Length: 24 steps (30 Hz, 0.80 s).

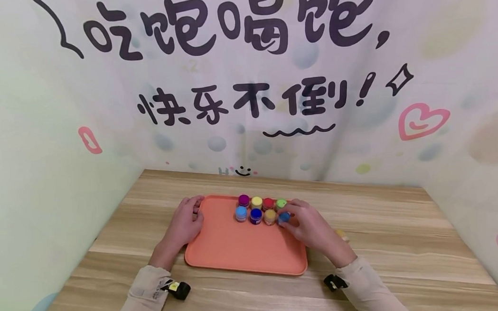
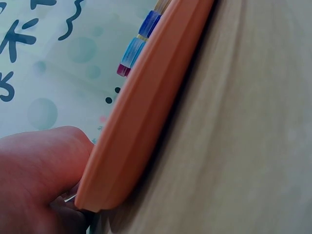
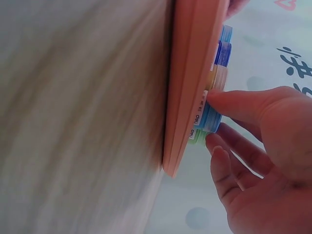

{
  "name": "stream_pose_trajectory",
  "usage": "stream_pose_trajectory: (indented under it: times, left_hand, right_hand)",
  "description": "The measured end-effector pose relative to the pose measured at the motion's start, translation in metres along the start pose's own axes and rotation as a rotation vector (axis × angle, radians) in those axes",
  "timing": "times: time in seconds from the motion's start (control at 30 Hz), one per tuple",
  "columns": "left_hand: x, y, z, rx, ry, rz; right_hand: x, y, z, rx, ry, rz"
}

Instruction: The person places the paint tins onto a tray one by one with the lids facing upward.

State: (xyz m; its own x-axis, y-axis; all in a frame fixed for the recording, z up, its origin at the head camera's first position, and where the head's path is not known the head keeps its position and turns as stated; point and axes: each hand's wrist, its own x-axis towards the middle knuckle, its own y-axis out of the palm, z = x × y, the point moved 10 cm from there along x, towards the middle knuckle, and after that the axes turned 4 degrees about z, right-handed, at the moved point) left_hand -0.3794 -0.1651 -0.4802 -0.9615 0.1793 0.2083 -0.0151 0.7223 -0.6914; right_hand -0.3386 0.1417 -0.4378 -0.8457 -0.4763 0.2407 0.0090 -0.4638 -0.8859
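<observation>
An orange tray (image 1: 242, 251) lies on the wooden table, with small lidded paint jars in two rows toward its far right. Purple (image 1: 244, 200), yellow (image 1: 257, 201), red (image 1: 268, 203) and green (image 1: 281, 204) lids form the back row. In front stand a light blue jar (image 1: 241, 213), a dark blue jar (image 1: 256, 216), a tan jar (image 1: 270, 216) and a blue jar (image 3: 210, 117) at the right end. My right hand (image 1: 310, 224) pinches that blue jar between thumb and fingers. At the tray's left edge, my left hand (image 1: 187, 223) holds the rim near the far corner.
A small yellowish object (image 1: 342, 235) lies on the table (image 1: 391, 242) to the right, partly hidden by the right forearm. Behind the table hangs a printed backdrop (image 1: 248, 146). Both wrists wear black camera straps (image 1: 178, 290).
</observation>
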Motion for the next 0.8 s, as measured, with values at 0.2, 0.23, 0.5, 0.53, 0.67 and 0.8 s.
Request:
stream_pose_trajectory:
  times: [0.2,0.23,0.5,0.53,0.67,0.8]
  left_hand:
    - [-0.0013,0.0008,0.0005,0.001,-0.014,0.011]
    - [-0.0013,0.0009,0.0007,0.001,-0.016,0.011]
    - [-0.0005,0.0007,0.0017,-0.002,-0.015,0.009]
    - [-0.0004,0.0006,0.0016,-0.002,-0.013,0.008]
    - [0.0001,0.0008,0.002,-0.002,-0.011,0.008]
    - [0.0006,0.0013,0.0027,-0.005,-0.016,0.011]
  right_hand:
    - [-0.0021,-0.0013,-0.0014,0.015,0.013,-0.016]
    - [-0.0022,-0.0014,-0.0016,0.016,0.014,-0.019]
    - [-0.0029,-0.0018,-0.0038,0.011,0.043,-0.017]
    - [-0.003,-0.0014,-0.0046,0.012,0.048,-0.015]
    - [-0.0037,-0.0014,-0.0068,0.02,0.061,-0.016]
    - [-0.0046,-0.0021,-0.0065,0.038,0.052,-0.02]
